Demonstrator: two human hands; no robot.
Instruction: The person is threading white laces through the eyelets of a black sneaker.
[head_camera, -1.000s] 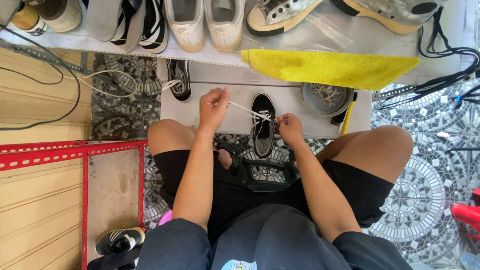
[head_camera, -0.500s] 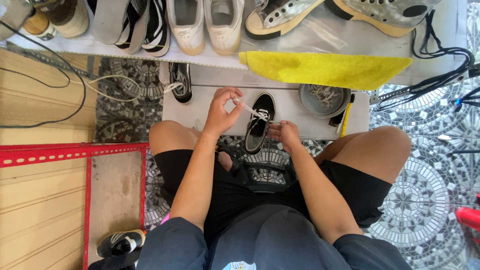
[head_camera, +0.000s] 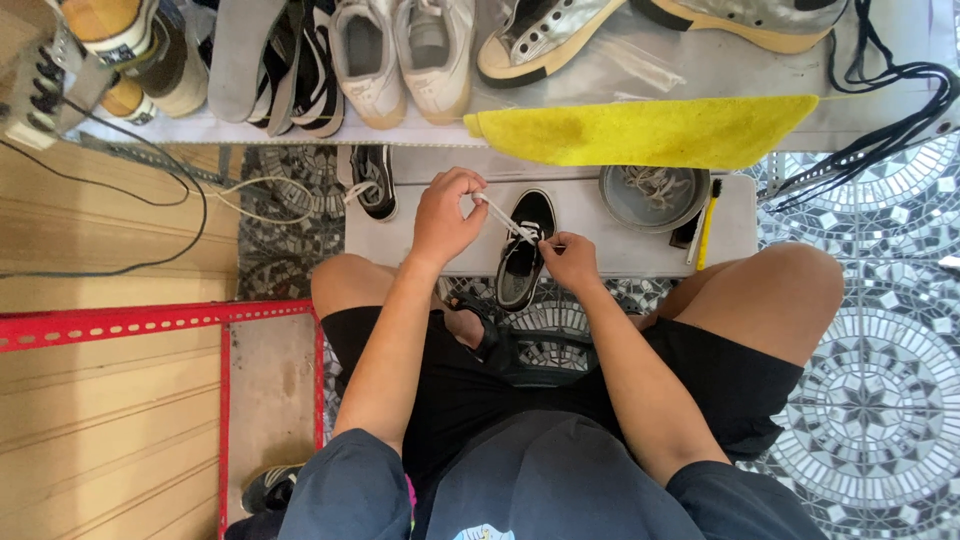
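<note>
At the centre of the frame a small black canvas sneaker with a white sole lies on a low grey bench, its toe hanging over the near edge. The left hand pinches a flat white shoelace and holds it taut, up and to the left of the shoe. The right hand grips the sneaker's side at the eyelets (fingers curled). A grey metal bowl sits at right, under a yellow cloth.
</note>
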